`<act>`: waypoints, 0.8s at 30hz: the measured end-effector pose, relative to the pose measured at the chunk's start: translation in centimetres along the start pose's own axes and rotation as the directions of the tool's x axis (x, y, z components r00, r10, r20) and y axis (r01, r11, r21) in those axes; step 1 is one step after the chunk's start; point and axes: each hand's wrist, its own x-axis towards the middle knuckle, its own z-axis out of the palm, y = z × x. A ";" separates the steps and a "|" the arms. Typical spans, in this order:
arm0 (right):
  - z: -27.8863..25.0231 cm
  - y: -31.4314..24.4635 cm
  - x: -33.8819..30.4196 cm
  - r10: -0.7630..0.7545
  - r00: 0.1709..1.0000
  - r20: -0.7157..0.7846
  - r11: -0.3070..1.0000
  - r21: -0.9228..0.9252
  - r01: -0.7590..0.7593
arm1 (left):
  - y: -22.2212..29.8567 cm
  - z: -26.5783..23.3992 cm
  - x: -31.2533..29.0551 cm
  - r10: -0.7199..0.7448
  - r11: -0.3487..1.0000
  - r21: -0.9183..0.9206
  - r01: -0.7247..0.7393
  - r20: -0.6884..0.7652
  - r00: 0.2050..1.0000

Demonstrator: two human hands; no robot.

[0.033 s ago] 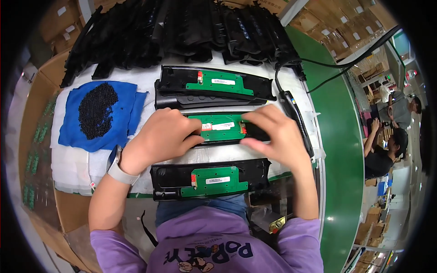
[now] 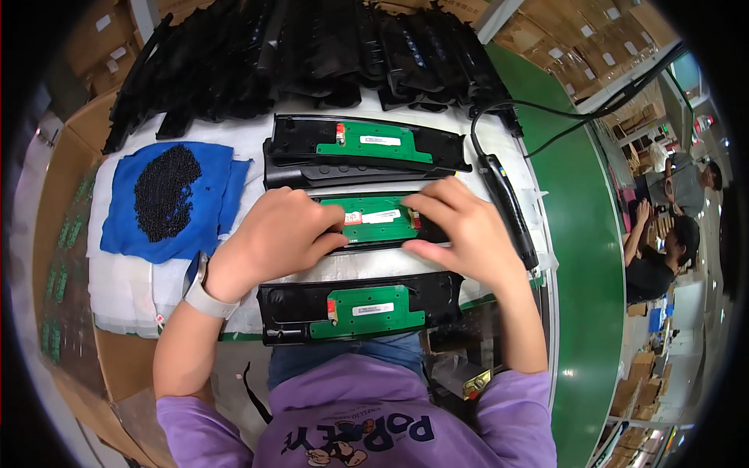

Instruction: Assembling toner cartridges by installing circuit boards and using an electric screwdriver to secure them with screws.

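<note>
A green circuit board (image 2: pixel 382 221) with a white label and a red connector lies in a long black plastic housing (image 2: pixel 370 247) in front of me. The fingers of my left hand (image 2: pixel 282 232) are curled in on the board's left end. My right hand (image 2: pixel 466 230) spans its right end, index finger at the far edge and thumb at the near edge. Both palms hide the housing's ends. Closer to me is a second black housing (image 2: pixel 437 300) with its own green board (image 2: pixel 370 312). Beyond my hands, another board-fitted housing (image 2: pixel 300 136) rests partly on a black housing with round buttons (image 2: pixel 335 171).
On the left, a blue cloth (image 2: pixel 125 222) bears a heap of small black screws (image 2: pixel 165 195). At the right stands a corded black electric screwdriver (image 2: pixel 507 210). Many black housings (image 2: pixel 312 54) crowd the far side. Two people (image 2: pixel 663 257) sit far right.
My right hand has shifted slightly left, its index finger and thumb now further over the board's right end. My left hand stays at the board's left end.
</note>
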 end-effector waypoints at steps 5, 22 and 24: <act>0.9 1.7 -0.2 -0.123 0.992 0.013 0.985 -0.116 0.124 | 0.3 -0.1 0.6 0.033 0.999 -0.040 -0.035 -0.042 0.999; -6.9 9.9 -9.1 0.386 0.360 -0.849 0.887 0.235 -0.398 | 2.6 -0.5 0.4 -0.194 0.974 -0.118 0.193 0.009 0.981; -10.1 14.2 -14.1 0.730 0.108 -0.675 0.639 0.617 -0.459 | 2.5 -0.6 0.6 -0.196 0.971 -0.135 0.197 0.016 0.980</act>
